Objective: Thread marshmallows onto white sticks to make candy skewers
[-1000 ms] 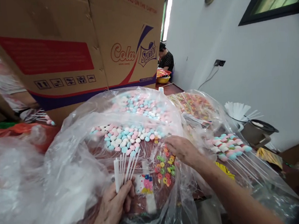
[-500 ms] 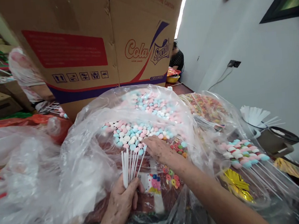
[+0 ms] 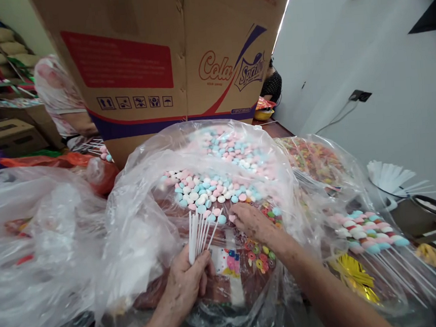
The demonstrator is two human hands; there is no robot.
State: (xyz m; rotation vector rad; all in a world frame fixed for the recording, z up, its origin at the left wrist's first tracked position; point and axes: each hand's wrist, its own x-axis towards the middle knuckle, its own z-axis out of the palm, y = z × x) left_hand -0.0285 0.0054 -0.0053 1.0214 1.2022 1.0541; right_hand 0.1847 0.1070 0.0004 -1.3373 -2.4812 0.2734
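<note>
A bundle of thin white sticks (image 3: 198, 231) stands nearly upright in my left hand (image 3: 187, 275), whose fingers are wrapped round the lower ends. My right hand (image 3: 254, 223) is just right of the stick tips, thumb and fingertips pinched together at what looks like a small pink marshmallow (image 3: 232, 217). Beyond both hands, many pink, blue and white marshmallows (image 3: 205, 189) spill from a large clear plastic bag (image 3: 152, 161). Ring-shaped gummy candies (image 3: 259, 255) lie below my right wrist. A printed card (image 3: 228, 262) rests between my hands.
A tall cardboard carton (image 3: 132, 54) stands behind the bag. At right are filled marshmallow skewers (image 3: 371, 231), gold twist ties (image 3: 354, 273), a bag of colourful gummies (image 3: 314, 157) and white sticks in a container (image 3: 389, 176). Crumpled plastic (image 3: 49, 239) covers the left. Two people sit farther back.
The view has turned left, so everything sits farther right in the picture. My right hand has drawn away from the stick tips; my left hand still grips the sticks.
</note>
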